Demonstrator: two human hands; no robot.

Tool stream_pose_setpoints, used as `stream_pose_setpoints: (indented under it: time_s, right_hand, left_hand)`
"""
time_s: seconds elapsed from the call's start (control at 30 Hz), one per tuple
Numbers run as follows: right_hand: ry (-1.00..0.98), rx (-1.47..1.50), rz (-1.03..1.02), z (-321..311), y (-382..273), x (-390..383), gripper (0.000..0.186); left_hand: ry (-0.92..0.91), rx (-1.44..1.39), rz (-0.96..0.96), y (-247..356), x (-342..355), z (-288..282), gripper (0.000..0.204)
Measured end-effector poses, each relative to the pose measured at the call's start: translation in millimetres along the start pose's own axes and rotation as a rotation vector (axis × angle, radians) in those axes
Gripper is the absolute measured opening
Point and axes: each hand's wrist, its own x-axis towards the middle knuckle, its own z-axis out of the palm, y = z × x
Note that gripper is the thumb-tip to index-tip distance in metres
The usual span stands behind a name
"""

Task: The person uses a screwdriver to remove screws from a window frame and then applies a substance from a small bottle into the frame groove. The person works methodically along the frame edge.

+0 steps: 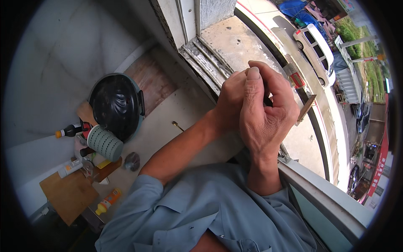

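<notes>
The left hand (230,98) and the right hand (268,111) are brought together above the window opening, in front of the chest. The right hand is curled, its thumb laid upright along the near side and its fingers bent over from beyond; the left hand is tucked behind it, mostly covered. A dark sliver is seen in the gap beside the right thumb, but what is pinched there, if anything, cannot be told, nor can the left hand's grip

A flat brown piece (307,110) is seen just beyond the outer edge of the right hand, above the pale ledge (308,145); whether it is joined to what is in the grip cannot be made out. Near it, a red and white object (296,77) is seen. The worn window track (208,61) lies beyond the left hand

For steady handling, both wrists are best kept firm and the elbows close to the grey shirt (197,206). Anything small is best kept well inside the fingers, since it could be dropped over the ledge. Weight should not be leaned on the window rail (325,189), and fingers should be kept clear of the track's rough edges
</notes>
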Motion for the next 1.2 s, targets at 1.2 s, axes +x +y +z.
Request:
stream_pose_setpoints:
  time_s: [1.2]
  right_hand:
    - [-0.034,0.042,0.251,25.5,29.6,27.3,0.02]
  left_hand:
    - [-0.055,0.435,0.049,-20.6,16.5,-6.3,0.027]
